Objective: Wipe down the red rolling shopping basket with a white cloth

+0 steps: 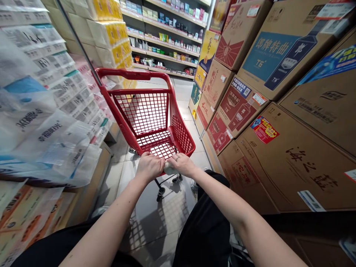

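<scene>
A red plastic shopping cart (180,107) with a grid basket stands in front of me; its basket shows nothing inside. My left hand (151,165) is closed over the near rim of the cart, knuckles up. Close beside it, my right hand (182,163) wraps the same rim, with a ring on one finger. Between and just under the hands shows a small pale thing (169,169) whose kind I cannot make out. The cart's black wheels (160,193) rest on the tiled floor.
Tall stacks of brown and red cartons (267,59) line the right side. Plastic-wrapped packs (50,129) and yellow-and-white packs (111,35) are piled on the left. A metal pole (79,42) rises by the cart's left. Shelves of bottles and boxes (169,37) stand across the far end.
</scene>
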`<state>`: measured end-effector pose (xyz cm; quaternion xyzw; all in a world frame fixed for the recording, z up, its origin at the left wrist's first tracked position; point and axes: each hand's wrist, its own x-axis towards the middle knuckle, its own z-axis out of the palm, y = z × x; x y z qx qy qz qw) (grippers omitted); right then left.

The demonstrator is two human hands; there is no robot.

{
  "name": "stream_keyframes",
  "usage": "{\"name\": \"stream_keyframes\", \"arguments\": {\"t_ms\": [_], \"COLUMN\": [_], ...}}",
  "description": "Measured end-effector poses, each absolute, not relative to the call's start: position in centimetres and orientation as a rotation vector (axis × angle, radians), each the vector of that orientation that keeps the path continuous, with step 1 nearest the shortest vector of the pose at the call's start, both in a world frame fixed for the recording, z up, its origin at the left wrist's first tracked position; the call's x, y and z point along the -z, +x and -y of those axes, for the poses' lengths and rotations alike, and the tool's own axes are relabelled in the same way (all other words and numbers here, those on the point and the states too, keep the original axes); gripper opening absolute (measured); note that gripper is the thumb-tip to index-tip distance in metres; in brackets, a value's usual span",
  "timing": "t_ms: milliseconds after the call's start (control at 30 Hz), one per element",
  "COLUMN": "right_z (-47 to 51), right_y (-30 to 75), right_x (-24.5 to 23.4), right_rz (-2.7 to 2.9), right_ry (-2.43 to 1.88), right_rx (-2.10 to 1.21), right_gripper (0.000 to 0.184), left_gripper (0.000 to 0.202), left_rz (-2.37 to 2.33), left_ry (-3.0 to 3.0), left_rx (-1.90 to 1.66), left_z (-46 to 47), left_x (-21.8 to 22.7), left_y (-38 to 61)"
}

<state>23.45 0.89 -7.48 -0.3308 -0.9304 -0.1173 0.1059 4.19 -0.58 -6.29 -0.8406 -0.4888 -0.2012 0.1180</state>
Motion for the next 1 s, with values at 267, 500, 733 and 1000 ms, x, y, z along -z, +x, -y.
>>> {"name": "stream_keyframes", "arguments": {"t_ms": [267, 500, 733, 1000], "right_z": [-4.0, -3.2, -2.0, -2.5], "right_y": [29.8, 27.7, 24.2, 26.3], "right_x": [6.8, 7.2, 6.6, 7.2], "right_rz": [2.744, 2.713, 2.786, 2.789], "right_ry": [-1.119, -1.19, -1.003, -0.861], "right_rx": [0.294, 0.336, 0.31, 0.217], "right_gripper": [0.022, 0.02, 0.018, 0.02], "left_gripper": [0.048, 0.049, 0.045, 0.04], "left_rz": [1.449, 1.527, 1.502, 1.369], "left_ry": [-2.459, -2.426, -2.426, -2.502], "left_rx": [0.623, 0.695, 0.719, 0.537], "left_z": [0.2, -0.1, 0.1, 1.0], "left_x": [6.8, 7.2, 6.7, 6.0], "left_y": [4.3, 3.9, 4.0, 3.3]}}
